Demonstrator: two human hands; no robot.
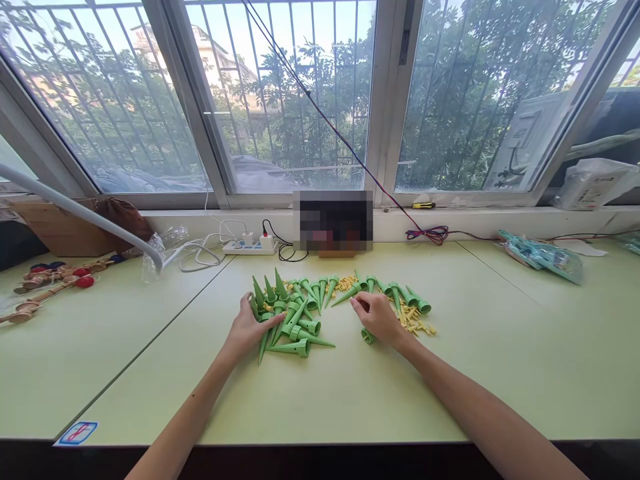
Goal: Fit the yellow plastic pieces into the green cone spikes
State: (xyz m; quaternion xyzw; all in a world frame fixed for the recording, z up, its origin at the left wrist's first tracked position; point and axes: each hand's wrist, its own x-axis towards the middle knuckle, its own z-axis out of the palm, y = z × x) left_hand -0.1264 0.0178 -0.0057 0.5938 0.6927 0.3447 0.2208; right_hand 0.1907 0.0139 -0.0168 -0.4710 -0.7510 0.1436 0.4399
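Green cones (293, 320) piled under left hand (249, 327); right hand (376, 317) beside.

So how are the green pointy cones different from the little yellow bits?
The green cones are long and pointed; the yellow bits are tiny and stubby. Most cones are heaped at the left hand; the yellow bits lie scattered by the right hand. Both sit on the table.

Cone pile (290, 313) lies on the table (350, 407). Left hand (249, 328) touches the pile's left edge; right hand (379, 317) sits at its right. Small pegs (415, 325): right of pile. Power strip (249, 247): behind pile. Wooden toys (50, 283): far left. Packets (543, 257): far right.
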